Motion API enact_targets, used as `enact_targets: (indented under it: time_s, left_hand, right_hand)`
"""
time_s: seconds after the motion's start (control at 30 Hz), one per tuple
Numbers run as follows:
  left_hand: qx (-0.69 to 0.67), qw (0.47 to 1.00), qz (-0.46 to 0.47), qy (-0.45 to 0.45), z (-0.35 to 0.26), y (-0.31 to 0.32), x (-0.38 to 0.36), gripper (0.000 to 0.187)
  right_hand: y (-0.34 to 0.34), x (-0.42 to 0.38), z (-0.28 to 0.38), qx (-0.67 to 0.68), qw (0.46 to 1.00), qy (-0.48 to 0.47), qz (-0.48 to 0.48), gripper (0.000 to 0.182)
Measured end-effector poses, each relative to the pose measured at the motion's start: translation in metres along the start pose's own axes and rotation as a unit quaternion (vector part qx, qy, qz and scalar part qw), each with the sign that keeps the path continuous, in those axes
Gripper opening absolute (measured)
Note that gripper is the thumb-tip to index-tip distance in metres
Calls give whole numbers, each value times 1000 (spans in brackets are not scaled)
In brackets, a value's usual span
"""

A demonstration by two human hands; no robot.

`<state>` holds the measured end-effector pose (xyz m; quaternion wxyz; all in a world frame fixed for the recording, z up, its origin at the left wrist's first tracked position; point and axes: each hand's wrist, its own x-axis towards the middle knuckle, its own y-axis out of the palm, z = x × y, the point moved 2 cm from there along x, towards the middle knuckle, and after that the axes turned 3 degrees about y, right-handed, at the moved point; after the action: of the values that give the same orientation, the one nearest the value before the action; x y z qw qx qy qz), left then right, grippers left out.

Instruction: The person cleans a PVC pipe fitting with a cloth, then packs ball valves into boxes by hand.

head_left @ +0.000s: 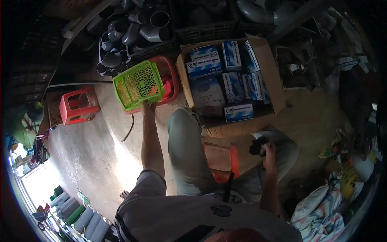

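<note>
My left hand [148, 106] is closed on the near rim of a green plastic basket [139, 86]. The basket is tilted over a red plastic basket [175, 86], which has something bright red inside. Above my right thigh, my right hand [269, 151] grips a dark, soft-looking black bundle [258, 146] whose exact kind I cannot make out. Directly in front of my knees stands an open cardboard box [275, 76] with several blue-and-white small boxes [238, 112] in it.
A red plastic stool [80, 105] stands at the left, and another red stool [231, 161] shows between my legs. Crates of grey pipe fittings [155, 30] line the back. Striped sacks [322, 205] lie at the lower right, rolls of material [82, 220] at the lower left.
</note>
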<state>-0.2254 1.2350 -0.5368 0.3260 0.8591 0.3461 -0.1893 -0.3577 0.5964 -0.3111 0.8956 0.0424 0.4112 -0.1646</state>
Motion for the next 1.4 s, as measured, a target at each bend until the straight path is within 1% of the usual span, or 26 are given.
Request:
enact_targets:
  time_s: [0.07, 0.1, 0.17, 0.2, 0.27, 0.33, 0.4, 0.47, 0.5, 0.53, 0.57, 0.6, 0.63, 0.67, 0.7, 0.77, 0.83, 0.93, 1.0, 1.07, 1.13, 1.17, 1.27, 1.33, 1.37, 1.4]
  left_hand:
    - [17, 989, -121, 78, -19, 9, -66, 35]
    - [47, 985, -140, 92, -19, -10, -84, 40]
    - [90, 968, -209, 108, -14, -44, -132, 48]
    - [106, 954, -257, 111, -14, -57, -160, 51]
    - [198, 939, -272, 64, -4, -94, -204, 57]
    - [258, 922, -289, 23, 24, -161, -228, 59]
    - [221, 933, -283, -16, 59, -215, -243, 65]
    - [268, 904, -310, -123, 74, -216, -268, 65]
    - [283, 908, -278, -138, 85, -218, -272, 65]
    - [297, 910, -245, -153, 96, -220, -275, 66]
    - [426, 862, -229, -154, 116, -245, -263, 65]
    - [426, 863, -223, -157, 136, -274, -251, 65]
    - [421, 876, -174, -156, 158, -290, -240, 65]
    - [415, 888, -124, -154, 176, -286, -229, 65]
    - [414, 889, -119, -156, 182, -290, -225, 65]
    - [390, 900, -110, -159, 187, -276, -221, 64]
    - [365, 910, -107, -161, 186, -260, -205, 63]
    - [331, 925, -100, -158, 156, -247, -173, 62]
    - [311, 933, -88, -156, 145, -221, -168, 61]
    - [315, 944, -65, -71, 92, -161, -192, 56]
    - [352, 933, -64, -36, 37, -96, -210, 51]
    - [346, 937, -49, 1, 22, -82, -211, 49]
    - [292, 952, 19, 91, -29, -20, -223, 45]
    - [273, 945, 86, 156, -61, 27, -238, 45]
    - [280, 936, 105, 183, -75, 57, -251, 46]
    - [287, 933, 103, 189, -87, 82, -261, 47]
  right_hand:
    - [39, -21, 38, -38, 998, -21, 48, 31]
    - [50, -16, 40, -38, 998, -22, 48, 31]
    - [58, -2, 34, -259, 964, 50, 41, 32]
    - [54, 11, 16, -260, 964, 49, 41, 32]
    - [57, 40, -23, -390, 906, -120, 117, 35]
    - [62, 47, -36, -403, 893, -141, 141, 40]
    - [74, 42, -39, -415, 880, -160, 164, 45]
    - [88, 30, -30, -453, 852, -251, 79, 57]
    - [91, 32, -28, -452, 853, -249, 72, 57]
    - [92, 37, -27, -454, 865, -193, 91, 63]
    - [93, 41, -25, -454, 874, -136, 109, 68]
    - [91, 42, -17, -455, 874, -136, 101, 68]
    - [88, 42, -4, -433, 887, -133, 94, 71]
    - [85, 45, 6, -409, 899, -131, 86, 74]
    - [80, 48, 16, -410, 899, -132, 80, 74]
    - [59, 58, 43, -415, 857, -306, -17, 80]
    - [41, 67, 76, -344, 906, -245, -26, 82]
    - [18, 56, 123, -277, 924, -251, -77, 86]
    - [4, 50, 148, -229, 931, -266, -95, 82]
    - [-25, 65, 163, -181, 936, -279, -111, 79]
    - [-62, 103, 166, -256, 849, -439, -147, 81]
    - [-69, 110, 167, -250, 848, -442, -150, 81]
    - [-81, 113, 172, -328, 811, -457, -159, 85]
    - [-69, 99, 163, -373, 798, -388, -270, 85]
    - [-66, 93, 160, -310, 811, -415, -272, 83]
    - [-60, 96, 160, -303, 811, -418, -274, 83]
